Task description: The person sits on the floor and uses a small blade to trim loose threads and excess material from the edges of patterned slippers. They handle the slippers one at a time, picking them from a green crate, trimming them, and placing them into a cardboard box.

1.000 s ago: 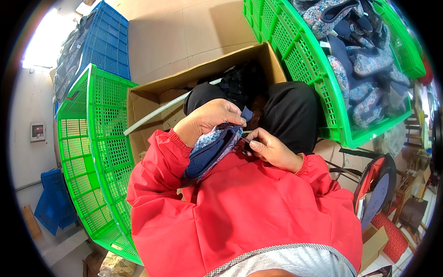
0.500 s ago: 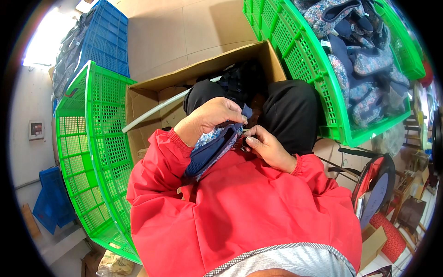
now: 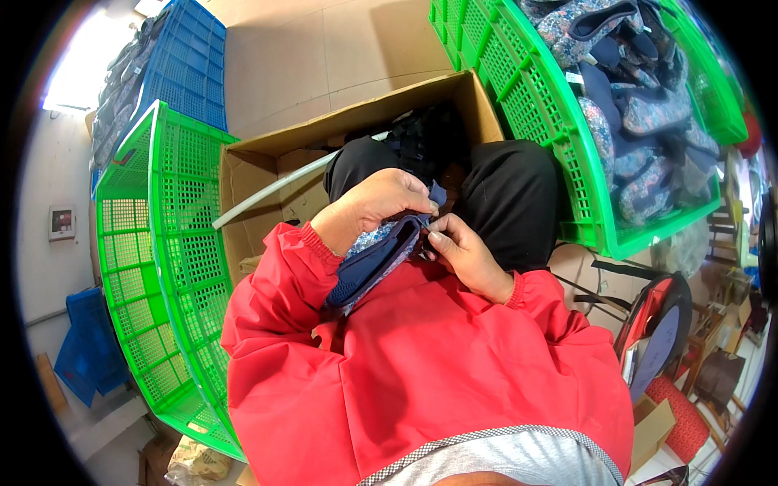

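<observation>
Head view shows our left hand [image 3: 381,202] clenched around the blue fabric shoe upper [image 3: 369,263] while our right hand [image 3: 462,255] pinches its edge; we should keep it taut.

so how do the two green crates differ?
The left green crate shows bare mesh walls with nothing visible inside and stands beside the cardboard box. The right green crate is heaped with blue patterned shoe pieces. Both are green plastic lattice crates.
</observation>
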Tool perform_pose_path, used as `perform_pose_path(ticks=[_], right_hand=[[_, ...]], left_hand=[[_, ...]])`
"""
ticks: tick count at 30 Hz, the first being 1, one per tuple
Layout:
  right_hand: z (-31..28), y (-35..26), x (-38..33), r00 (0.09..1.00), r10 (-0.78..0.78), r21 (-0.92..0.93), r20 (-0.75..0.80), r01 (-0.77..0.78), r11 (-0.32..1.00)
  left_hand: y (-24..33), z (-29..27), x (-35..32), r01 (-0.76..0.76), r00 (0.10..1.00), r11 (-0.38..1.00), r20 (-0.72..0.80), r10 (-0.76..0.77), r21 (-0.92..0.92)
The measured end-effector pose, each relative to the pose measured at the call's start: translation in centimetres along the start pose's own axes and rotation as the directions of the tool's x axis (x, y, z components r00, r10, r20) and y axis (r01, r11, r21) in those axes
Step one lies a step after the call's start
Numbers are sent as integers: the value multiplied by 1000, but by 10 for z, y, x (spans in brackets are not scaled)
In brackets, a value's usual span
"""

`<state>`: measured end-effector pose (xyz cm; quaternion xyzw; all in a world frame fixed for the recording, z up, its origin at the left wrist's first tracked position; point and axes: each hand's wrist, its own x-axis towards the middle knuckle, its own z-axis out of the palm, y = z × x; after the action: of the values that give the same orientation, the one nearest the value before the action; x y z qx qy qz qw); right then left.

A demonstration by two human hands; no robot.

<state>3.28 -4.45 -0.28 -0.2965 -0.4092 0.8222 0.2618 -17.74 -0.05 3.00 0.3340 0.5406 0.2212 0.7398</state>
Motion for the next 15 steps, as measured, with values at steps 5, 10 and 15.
perform_pose_path(ticks=[5,10,15], right_hand=[[3,0,1,999,25,34,-27,-24,999],[0,8,4,999,-28,21,-36,29,999],[-2,9,3,997,-49,-35,-53,47,998]], left_hand=[[-2,0,1,-5,1000,999,13,5,-43],[-6,-2,6,-23,1000,1000,0,23,-1],[-5,-1,5,-8,1000,1000,-7,8,-10]])
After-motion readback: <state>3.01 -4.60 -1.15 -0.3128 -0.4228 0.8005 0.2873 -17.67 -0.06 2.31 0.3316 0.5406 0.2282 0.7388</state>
